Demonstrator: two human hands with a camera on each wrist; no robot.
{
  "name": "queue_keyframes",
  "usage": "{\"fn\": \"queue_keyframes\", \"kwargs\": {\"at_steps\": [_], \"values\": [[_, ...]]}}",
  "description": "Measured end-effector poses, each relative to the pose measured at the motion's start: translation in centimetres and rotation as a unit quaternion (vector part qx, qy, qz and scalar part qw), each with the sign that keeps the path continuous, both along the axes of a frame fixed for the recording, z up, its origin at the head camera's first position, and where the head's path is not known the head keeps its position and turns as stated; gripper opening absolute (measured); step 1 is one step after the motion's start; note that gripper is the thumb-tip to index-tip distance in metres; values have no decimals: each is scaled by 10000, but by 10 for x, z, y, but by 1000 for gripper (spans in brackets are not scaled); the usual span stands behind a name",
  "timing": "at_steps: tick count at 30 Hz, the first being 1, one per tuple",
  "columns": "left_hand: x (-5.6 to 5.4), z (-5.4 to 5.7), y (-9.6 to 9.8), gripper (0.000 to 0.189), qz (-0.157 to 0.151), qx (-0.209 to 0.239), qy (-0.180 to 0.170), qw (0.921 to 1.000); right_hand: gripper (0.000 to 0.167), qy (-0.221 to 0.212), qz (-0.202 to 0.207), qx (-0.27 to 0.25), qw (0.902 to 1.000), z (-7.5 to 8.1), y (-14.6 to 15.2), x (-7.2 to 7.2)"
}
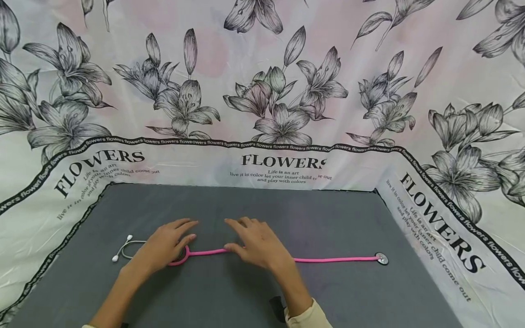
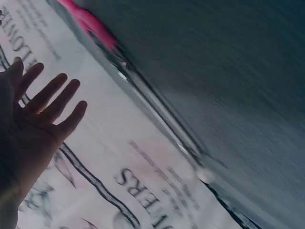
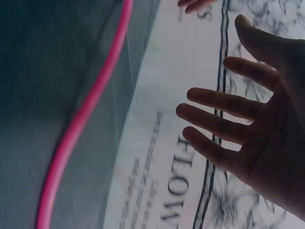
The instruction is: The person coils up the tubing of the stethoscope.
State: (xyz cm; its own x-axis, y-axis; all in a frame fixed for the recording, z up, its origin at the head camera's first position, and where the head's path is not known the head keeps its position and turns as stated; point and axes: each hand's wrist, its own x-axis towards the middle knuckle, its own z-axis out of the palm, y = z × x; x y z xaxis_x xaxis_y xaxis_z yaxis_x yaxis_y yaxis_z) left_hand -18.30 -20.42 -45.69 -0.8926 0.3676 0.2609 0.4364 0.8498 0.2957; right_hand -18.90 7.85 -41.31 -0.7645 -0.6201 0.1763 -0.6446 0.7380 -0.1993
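A stethoscope with pink tubing (image 1: 336,260) lies stretched across the grey table top. Its round metal chest piece (image 1: 382,258) is at the right end, and the metal ear tubes with white ear tips (image 1: 115,258) are at the left. My left hand (image 1: 166,243) hovers over the fork of the tubing, hiding part of it in the head view; the left wrist view shows the hand (image 2: 40,114) with fingers extended and nothing held. Over the middle of the tube is my right hand (image 1: 260,243). Its fingers (image 3: 219,100) are spread and apart from the tube in the right wrist view.
The grey table top (image 1: 246,205) is bordered at the back and sides by a white cloth (image 1: 197,166) printed with flowers and lettering. A small dark object (image 1: 277,309) shows beside the right sleeve (image 1: 307,316).
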Motion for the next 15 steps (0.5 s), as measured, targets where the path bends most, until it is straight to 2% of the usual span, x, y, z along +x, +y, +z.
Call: {"fn": "queue_keyframes", "kwargs": {"at_steps": [4,8,11,15], "values": [[3,-6,-27,41,-18,120,-80,9999,62,-15,328,207,9992,-6,-24,0],[7,-13,-47,40,54,165,-207,9996,65,-171,564,367,9976,-11,-41,2],[9,-19,-57,44,18,82,-259,9996,67,-386,621,491,9961,-14,-50,2],[12,-26,-73,55,-198,-113,-269,9994,68,-672,559,700,9937,-18,-59,4]]}}
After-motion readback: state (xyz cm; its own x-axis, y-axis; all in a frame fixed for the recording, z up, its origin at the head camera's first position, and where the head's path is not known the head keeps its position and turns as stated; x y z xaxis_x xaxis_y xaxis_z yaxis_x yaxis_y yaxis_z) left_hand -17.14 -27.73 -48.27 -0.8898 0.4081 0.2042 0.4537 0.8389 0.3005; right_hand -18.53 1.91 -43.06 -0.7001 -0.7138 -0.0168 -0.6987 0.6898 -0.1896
